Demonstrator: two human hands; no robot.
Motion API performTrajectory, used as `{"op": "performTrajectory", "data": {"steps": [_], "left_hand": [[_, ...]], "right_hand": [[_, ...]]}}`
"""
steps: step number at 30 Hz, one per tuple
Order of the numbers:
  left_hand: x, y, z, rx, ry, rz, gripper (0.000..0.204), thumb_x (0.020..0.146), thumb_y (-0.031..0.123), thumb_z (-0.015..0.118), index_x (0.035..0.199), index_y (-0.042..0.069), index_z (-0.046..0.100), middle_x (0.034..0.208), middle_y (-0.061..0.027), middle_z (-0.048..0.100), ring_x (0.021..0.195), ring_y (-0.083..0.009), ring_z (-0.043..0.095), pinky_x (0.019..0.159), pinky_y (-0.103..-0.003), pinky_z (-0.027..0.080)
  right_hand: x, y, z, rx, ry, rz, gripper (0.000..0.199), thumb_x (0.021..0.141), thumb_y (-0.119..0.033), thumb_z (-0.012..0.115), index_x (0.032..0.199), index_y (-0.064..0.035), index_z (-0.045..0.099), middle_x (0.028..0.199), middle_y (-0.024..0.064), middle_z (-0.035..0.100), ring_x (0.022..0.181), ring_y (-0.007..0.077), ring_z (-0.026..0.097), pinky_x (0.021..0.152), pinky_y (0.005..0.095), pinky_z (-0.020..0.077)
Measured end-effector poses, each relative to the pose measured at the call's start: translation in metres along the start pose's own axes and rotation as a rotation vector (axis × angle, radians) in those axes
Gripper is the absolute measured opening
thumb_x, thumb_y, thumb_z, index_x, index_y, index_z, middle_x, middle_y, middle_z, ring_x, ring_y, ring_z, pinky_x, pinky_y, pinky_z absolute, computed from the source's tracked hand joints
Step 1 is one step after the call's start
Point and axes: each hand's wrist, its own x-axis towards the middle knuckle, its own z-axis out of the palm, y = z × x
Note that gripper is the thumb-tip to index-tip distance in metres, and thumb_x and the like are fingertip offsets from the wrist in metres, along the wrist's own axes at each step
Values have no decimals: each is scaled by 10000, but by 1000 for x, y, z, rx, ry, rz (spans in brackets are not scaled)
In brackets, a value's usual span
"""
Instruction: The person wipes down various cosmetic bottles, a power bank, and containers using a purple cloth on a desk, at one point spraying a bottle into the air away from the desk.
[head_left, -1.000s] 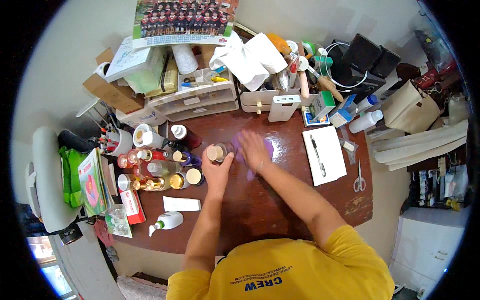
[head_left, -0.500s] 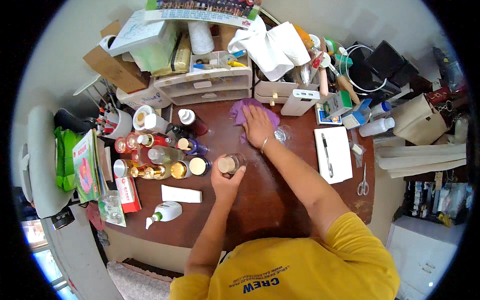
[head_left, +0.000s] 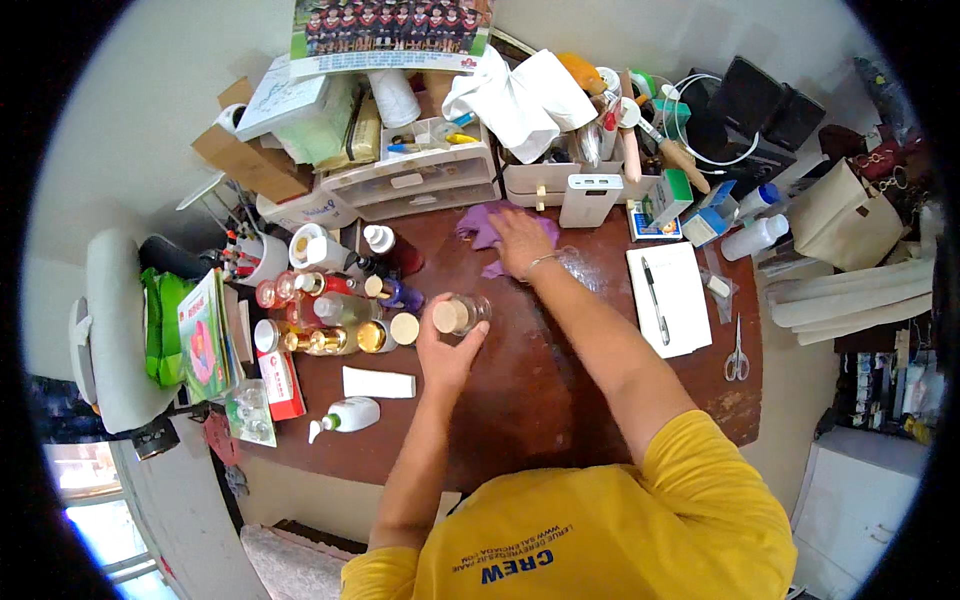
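My left hand (head_left: 447, 352) grips a small clear glass jar (head_left: 460, 314) with a tan lid, lifted just above the dark wooden desk (head_left: 520, 400). My right hand (head_left: 520, 243) lies flat on a crumpled purple cloth (head_left: 482, 226) at the far side of the desk, pressing it against the wood near the plastic drawer unit (head_left: 412, 182).
Several bottles and small jars (head_left: 335, 300) crowd the desk's left part, with a white pump bottle (head_left: 345, 415) and a white box (head_left: 378, 382) nearer me. A notepad with pen (head_left: 668, 298) and scissors (head_left: 738, 350) lie at the right. Boxes, a white power bank (head_left: 588, 198) and clutter line the back.
My right hand has pushed the purple cloth farther away across the desk, toward the drawers. My left hand still holds the jar, now a little nearer me.
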Motion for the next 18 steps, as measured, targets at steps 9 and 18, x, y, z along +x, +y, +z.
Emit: {"op": "performTrajectory", "data": {"steps": [9, 18], "left_hand": [[-24, 34, -4, -22, -143, 135, 593, 690, 87, 752, 1220, 38, 491, 1204, -85, 475, 1126, -185, 496, 945, -325, 422], [-66, 60, -17, -199, -414, -28, 603, 713, 110, 759, 1252, 34, 499, 1162, -78, 573, 1043, -160, 558, 900, -313, 458]], "right_hand": [[-230, -50, -10, -41, -31, 25, 590, 865, -340, 564, 1369, -72, 410, 1425, 162, 363, 1303, 346, 333, 1086, 437, 257], [-263, -92, -79, 557, 283, 98, 675, 771, -284, 710, 1320, -28, 412, 1309, 209, 468, 1201, 366, 466, 999, 428, 386]]}}
